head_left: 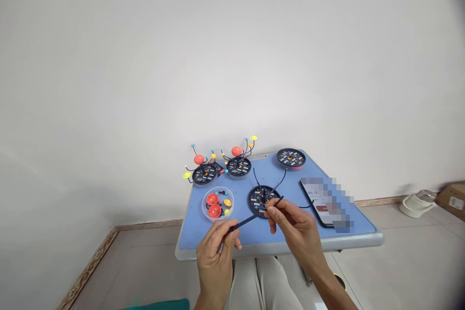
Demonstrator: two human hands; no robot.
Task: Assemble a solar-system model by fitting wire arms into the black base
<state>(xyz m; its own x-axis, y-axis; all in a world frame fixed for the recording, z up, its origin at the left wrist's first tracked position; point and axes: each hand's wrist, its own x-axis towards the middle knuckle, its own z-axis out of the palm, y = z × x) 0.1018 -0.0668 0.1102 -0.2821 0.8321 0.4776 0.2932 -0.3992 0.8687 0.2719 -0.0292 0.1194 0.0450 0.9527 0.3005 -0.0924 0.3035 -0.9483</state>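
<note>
My left hand (218, 244) is closed, thumb and fingers pinching one end of a thin black rod (245, 223). The rod slants up to the right, to the front edge of a round black base (255, 203); I cannot tell whether it joins it. Over that base my right hand (294, 225) is closed in a pinch, a short dark rod end (279, 200) sticking out above its fingers. Other thin curved black arms (279, 185) rise from the base's middle. My right fingers hide part of the base.
Left of the base, a clear round tub (232, 210) holds red half-shells and small coloured pieces. Two planet models (204, 174) (239, 167) with red balls stand behind. Another round base (290, 157) lies back right. A phone (319, 203) lies on the blue table (247, 242), against the wall.
</note>
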